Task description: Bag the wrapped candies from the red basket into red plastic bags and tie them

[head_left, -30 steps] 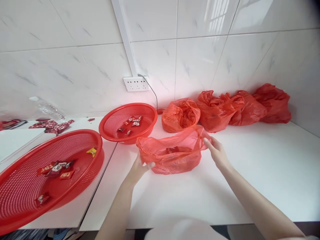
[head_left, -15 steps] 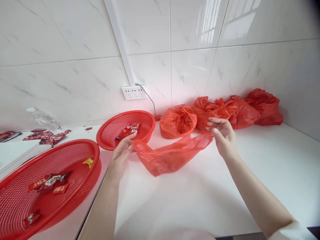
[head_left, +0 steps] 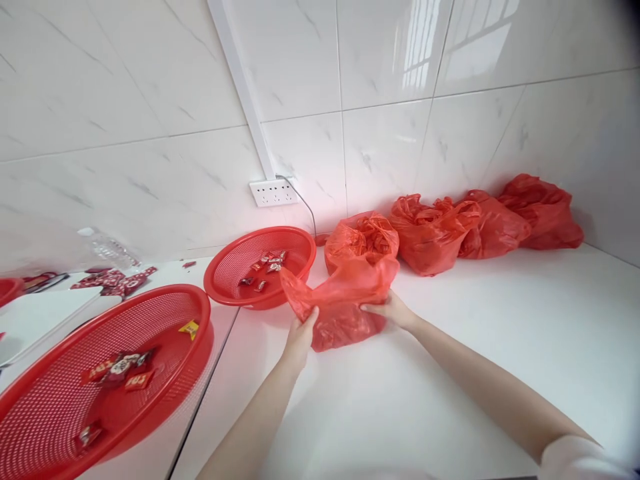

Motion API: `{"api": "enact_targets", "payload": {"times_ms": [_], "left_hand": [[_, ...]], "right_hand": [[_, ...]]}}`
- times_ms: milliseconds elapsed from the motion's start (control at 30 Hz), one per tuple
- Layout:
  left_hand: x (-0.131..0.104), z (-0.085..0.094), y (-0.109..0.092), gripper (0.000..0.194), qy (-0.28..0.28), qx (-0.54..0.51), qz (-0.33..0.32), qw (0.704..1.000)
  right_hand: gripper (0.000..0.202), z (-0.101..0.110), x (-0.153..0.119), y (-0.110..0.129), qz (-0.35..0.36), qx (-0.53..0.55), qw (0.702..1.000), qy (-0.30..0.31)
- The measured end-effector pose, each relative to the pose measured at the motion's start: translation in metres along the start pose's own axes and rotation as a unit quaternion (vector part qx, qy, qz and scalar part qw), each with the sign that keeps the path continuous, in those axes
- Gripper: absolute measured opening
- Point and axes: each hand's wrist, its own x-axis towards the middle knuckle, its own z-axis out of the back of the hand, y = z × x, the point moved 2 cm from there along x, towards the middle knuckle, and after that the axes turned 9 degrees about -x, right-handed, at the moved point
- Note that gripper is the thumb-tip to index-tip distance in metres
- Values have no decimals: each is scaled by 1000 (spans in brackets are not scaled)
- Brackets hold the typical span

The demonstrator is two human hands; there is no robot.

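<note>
In the head view, the left hand (head_left: 303, 333) grasps the left side of a thin red bag (head_left: 345, 323), thumb across the plastic; the right hand (head_left: 395, 310) pinches its right side, some fingers hidden behind it. The bag sits between the hands, mid-depth on the white bench (head_left: 450, 400), its upper edge loose and flopping to the left. What lies inside is too veiled to tell.

The film looks flimsy, so uneven pulling could stretch or tear it, probably where the thumbs press. If either grip slips, the slack mouth could fold over or the bag could tip and spill any contents.

Beyond it, a row of four red bags (head_left: 430, 233) runs along the wall to the far right; the leftmost stands just behind the held bag, partly covered by its edge, and a push farther back could jostle it. Far left, the small basket (head_left: 213, 267) with wrapped sweets (head_left: 274, 263) sits close to the flopping corner, which could catch its rim. Near left, the large basket (head_left: 203, 313) holds a few more sweets and crowds the left forearm's side. A bottle (head_left: 113, 250) leans farther off, out of the way.
</note>
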Motion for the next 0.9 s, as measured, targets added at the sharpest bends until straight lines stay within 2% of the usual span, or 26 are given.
{"api": "enact_targets", "payload": {"times_ms": [167,267,367,433,567,633,733,800,900], "left_hand": [[23,-10,-12,42,-71,-72,-56,993],[24,-20,-6,37,-92,-76,-75,990],[22,-29,8,30,-114,-59,-134,983],[21,-30,19,28,-105,-59,-174,977],[21,-27,34,28,-73,-54,-171,981],[21,-24,36,28,-60,-47,-164,984],[18,-19,34,31,-42,-42,-168,984],[13,-14,29,33,-25,-5,-194,981],[3,-9,22,43,74,119,-234,962]], "right_hand": [[51,-20,21,33,29,85,995,-32],[42,-34,28,42,35,124,991,-37],[34,-56,32,43,39,133,989,-58],[31,-73,31,38,54,122,989,-66],[21,-95,25,19,65,36,986,-149],[18,-98,22,8,59,-2,982,-177],[13,-92,20,-2,54,-25,981,-184],[23,-81,16,-6,46,-37,980,-190],[32,-59,7,-14,42,-48,982,-177]]}}
